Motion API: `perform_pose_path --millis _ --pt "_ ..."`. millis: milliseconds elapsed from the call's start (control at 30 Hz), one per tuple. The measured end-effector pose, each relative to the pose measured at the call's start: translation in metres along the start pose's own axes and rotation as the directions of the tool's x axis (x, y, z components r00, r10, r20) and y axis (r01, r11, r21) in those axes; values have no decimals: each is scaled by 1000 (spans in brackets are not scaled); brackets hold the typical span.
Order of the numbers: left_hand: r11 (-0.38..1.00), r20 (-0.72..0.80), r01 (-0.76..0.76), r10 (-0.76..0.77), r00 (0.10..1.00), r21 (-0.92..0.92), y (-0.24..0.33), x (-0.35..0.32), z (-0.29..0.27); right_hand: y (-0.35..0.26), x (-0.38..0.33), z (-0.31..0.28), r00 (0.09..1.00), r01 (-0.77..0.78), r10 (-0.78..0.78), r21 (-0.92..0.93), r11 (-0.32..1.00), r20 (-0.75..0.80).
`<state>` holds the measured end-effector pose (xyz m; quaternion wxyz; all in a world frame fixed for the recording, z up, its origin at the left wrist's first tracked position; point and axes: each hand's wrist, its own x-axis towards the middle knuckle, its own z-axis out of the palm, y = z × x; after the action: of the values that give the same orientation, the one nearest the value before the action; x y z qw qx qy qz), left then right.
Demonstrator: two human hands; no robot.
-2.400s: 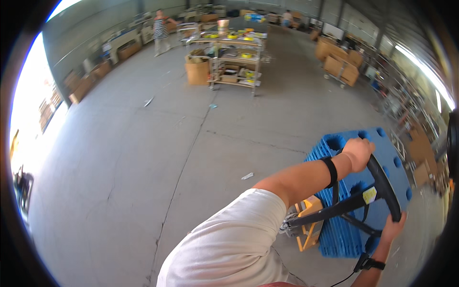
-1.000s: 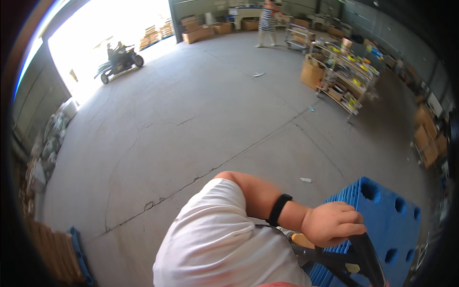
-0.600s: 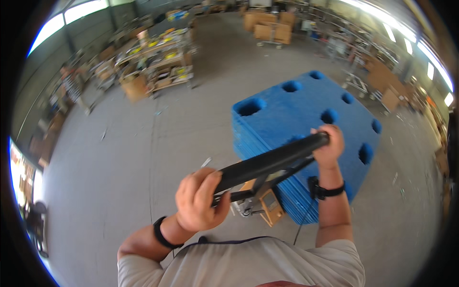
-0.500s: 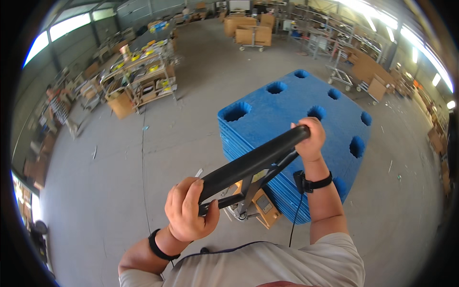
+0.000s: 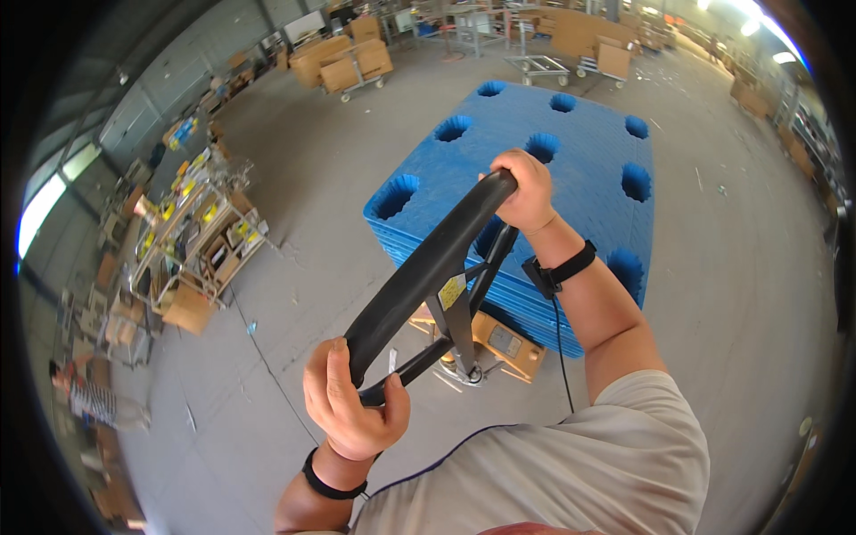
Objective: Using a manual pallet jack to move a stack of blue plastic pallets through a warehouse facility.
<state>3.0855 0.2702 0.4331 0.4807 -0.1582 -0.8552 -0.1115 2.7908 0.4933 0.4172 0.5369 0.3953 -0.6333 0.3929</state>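
Note:
A black loop handle (image 5: pixel 426 267) of a pallet jack runs diagonally across the middle of the view. My left hand (image 5: pixel 350 403) grips its near lower end, and my right hand (image 5: pixel 526 190) grips its far upper end. Both wrists wear black bands. Below the handle sits the jack's yellow base (image 5: pixel 499 341). A stack of blue plastic pallets (image 5: pixel 571 152) with round holes rests on the jack just beyond the handle.
Grey concrete floor (image 5: pixel 303 178) surrounds the pallets. A metal shelving cart (image 5: pixel 201 236) with boxes stands at left. Carts with cardboard boxes (image 5: pixel 352 62) line the back. A person (image 5: pixel 89 401) stands at the far left edge.
The view has swung round from the open doorway side to face the pallet stack. Both hands now hold the handle's ends, and the pallets lie straight ahead.

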Motion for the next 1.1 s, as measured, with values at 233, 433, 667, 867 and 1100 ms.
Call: perform_pose_path --millis 233,433,667,867,1100 --pt "1000 -14 -2 2 1000 -6 -148 16 27 24 13 124 1000 -24 23 -93 995 -13" --pt "1000 25 16 -16 1000 6 -296 52 62 58 21 247 994 -84 74 -121 989 -85" --pt "993 8 -70 69 998 94 -474 91 131 118 45 389 995 -89 81 -149 985 -56" --pt "988 -91 -127 134 987 83 -647 141 211 172 64 515 990 -142 136 -194 971 -44" --pt "972 -176 -200 220 959 126 -874 203 314 213 80 654 988 -151 151 -323 934 -25"
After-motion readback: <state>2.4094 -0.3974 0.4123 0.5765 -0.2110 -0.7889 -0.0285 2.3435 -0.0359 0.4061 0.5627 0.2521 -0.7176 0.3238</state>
